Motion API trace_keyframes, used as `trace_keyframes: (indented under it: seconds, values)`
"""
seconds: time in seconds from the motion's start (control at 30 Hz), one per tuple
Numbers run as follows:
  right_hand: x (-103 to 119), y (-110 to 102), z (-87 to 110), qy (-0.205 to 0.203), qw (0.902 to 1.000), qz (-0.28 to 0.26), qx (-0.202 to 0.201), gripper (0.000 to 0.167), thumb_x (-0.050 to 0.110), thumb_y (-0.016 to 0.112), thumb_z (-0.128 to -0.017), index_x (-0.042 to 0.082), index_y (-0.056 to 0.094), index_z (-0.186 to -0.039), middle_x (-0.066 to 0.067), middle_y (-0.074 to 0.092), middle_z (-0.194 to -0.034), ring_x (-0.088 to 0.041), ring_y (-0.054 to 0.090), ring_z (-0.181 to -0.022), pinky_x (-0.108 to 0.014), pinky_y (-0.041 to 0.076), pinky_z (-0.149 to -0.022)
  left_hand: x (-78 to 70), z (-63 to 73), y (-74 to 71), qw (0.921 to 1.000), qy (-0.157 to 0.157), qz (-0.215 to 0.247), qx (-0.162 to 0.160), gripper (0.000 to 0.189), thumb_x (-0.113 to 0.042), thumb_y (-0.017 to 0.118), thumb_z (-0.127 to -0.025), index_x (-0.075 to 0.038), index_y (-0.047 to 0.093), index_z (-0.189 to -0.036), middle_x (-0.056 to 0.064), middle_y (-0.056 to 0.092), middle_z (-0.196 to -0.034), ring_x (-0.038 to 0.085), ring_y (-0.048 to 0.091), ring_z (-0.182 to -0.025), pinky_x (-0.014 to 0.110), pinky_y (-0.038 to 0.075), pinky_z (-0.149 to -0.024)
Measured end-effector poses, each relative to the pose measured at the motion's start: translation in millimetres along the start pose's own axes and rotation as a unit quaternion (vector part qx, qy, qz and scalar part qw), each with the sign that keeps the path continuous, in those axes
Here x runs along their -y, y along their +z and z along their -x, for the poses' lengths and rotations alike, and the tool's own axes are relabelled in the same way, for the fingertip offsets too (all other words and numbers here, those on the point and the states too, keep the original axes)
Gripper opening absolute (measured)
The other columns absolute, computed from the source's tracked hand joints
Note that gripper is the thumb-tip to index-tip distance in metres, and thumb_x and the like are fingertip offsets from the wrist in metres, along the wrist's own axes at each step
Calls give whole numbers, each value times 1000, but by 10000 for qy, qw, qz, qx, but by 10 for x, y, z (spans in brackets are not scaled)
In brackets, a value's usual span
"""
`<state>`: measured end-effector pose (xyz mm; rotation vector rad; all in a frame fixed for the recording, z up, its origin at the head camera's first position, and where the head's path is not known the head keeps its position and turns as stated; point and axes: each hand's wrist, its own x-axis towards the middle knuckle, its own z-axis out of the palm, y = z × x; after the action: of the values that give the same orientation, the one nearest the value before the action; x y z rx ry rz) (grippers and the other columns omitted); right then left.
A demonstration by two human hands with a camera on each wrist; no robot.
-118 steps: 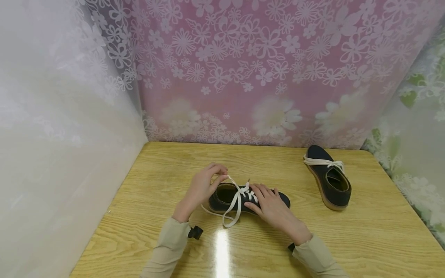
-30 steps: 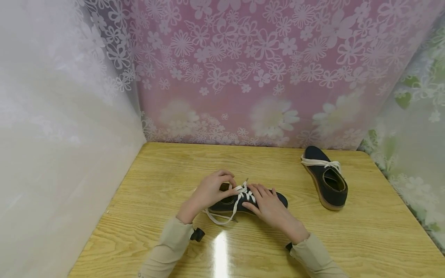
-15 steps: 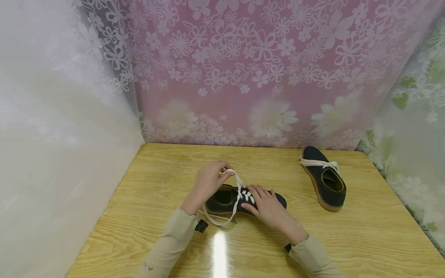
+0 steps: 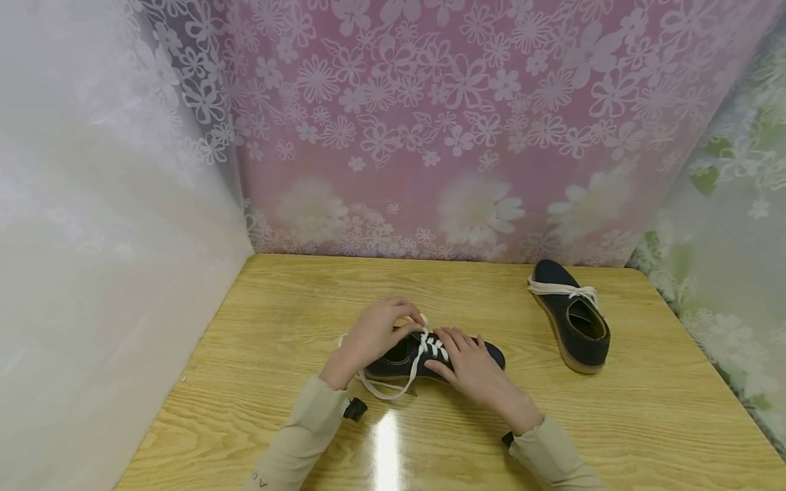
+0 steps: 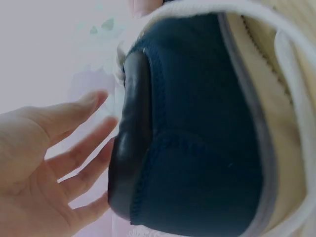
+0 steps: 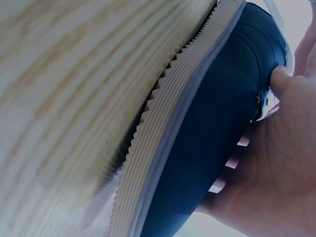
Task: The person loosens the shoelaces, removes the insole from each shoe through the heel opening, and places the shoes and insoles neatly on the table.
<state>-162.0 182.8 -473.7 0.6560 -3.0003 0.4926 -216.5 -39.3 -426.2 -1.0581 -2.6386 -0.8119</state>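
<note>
A dark navy shoe [image 4: 385,369] lies on the table with its toe to the right. In the left wrist view its heel end [image 5: 207,123] fills the middle. My left hand [image 4: 373,335] is over the shoe's opening and pinches the white shoelace [image 4: 411,375] close to the top of the lacing. A long loop of lace hangs over the near side to the table. My right hand [image 4: 475,372] rests across the front of the shoe, fingers laid over the top and thumb pressed beside the laces. In the right wrist view the sole [image 6: 158,113] faces the table.
A matching second shoe [image 4: 583,351] stands at the back right of the wooden table [image 4: 295,286], its white lace wrapped round the front. A pink flowered sheet [image 4: 393,136] hangs behind, with a pale sheet [image 4: 110,239] along the left side.
Half a second ago my left hand was raised with the lace arched up from the shoe; it has come down and right to the lacing. My right hand stays on the shoe.
</note>
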Motion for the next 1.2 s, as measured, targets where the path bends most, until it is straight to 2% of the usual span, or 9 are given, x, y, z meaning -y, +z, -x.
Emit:
trace_keyframes:
  seconds: [0.07, 0.17, 0.4, 0.53, 0.7, 0.77, 1.0, 1.2]
  values:
    - [2, 2, 1, -22, 10000, 8, -31, 72, 54, 51, -103, 4, 42, -153, -21, 46, -152, -42, 42, -141, -72, 31, -108, -12, 45, 7, 9994, 42, 160, 318, 12, -24, 69, -98, -20, 75, -107, -2, 71, -113, 18, 68, -102, 34, 55, -88]
    - [5, 6, 4, -51, 10000, 4, -74, 71, 53, 52, -103, 4, 43, -152, -20, 46, -151, -42, 43, -140, -72, 31, -108, -25, 93, 43, 9984, 47, 169, 532, 14, -24, 68, -98, -20, 74, -111, -2, 70, -114, 18, 68, -103, 34, 55, -90]
    - [2, 1, 17, -105, 9999, 37, -112, 69, 50, 54, -102, 2, 44, -151, -21, 47, -150, -43, 45, -138, -70, 33, -108, -61, 105, 144, 9991, 136, -79, 382, 8, -22, 69, -98, -20, 70, -105, -2, 70, -111, 16, 67, -101, 32, 55, -86]
    - [6, 0, 18, -129, 9999, 19, -106, 68, 50, 54, -102, 3, 45, -151, -21, 47, -150, -43, 45, -138, -71, 32, -108, -90, 97, 183, 9974, 318, -546, 350, 5, -22, 66, -100, -17, 67, -102, 0, 67, -114, 16, 66, -103, 32, 55, -88]
    - [16, -3, 13, -99, 9999, -31, -103, 69, 51, 54, -102, 4, 45, -151, -20, 47, -150, -42, 44, -139, -72, 32, -107, -137, 98, 189, 9925, 465, -1034, 454, 7, -23, 61, -103, -17, 64, -102, 0, 62, -120, 17, 63, -109, 38, 53, -94]
    - [18, -3, 10, -85, 9999, -24, -116, 68, 51, 54, -102, 4, 45, -150, -20, 48, -150, -41, 44, -139, -72, 32, -107, -143, 100, 188, 9933, 411, -983, 440, 7, -24, 61, -104, -17, 64, -103, -1, 62, -119, 16, 63, -108, 38, 53, -93]
    - [16, -5, 1, -98, 9998, 61, -143, 66, 50, 55, -102, 4, 47, -149, -19, 49, -149, -39, 43, -140, -72, 32, -107, -123, 103, 183, 9976, 432, -279, 469, 13, -22, 62, -103, -17, 70, -110, -2, 64, -115, 13, 65, -96, 30, 54, -86]
    - [18, 1, 1, -76, 9999, 29, -113, 67, 50, 55, -102, 4, 46, -149, -20, 48, -149, -40, 43, -140, -72, 32, -107, -112, 111, 185, 9981, 442, -357, 220, 7, -22, 63, -101, -18, 69, -103, -2, 64, -112, 12, 65, -89, 26, 54, -79]
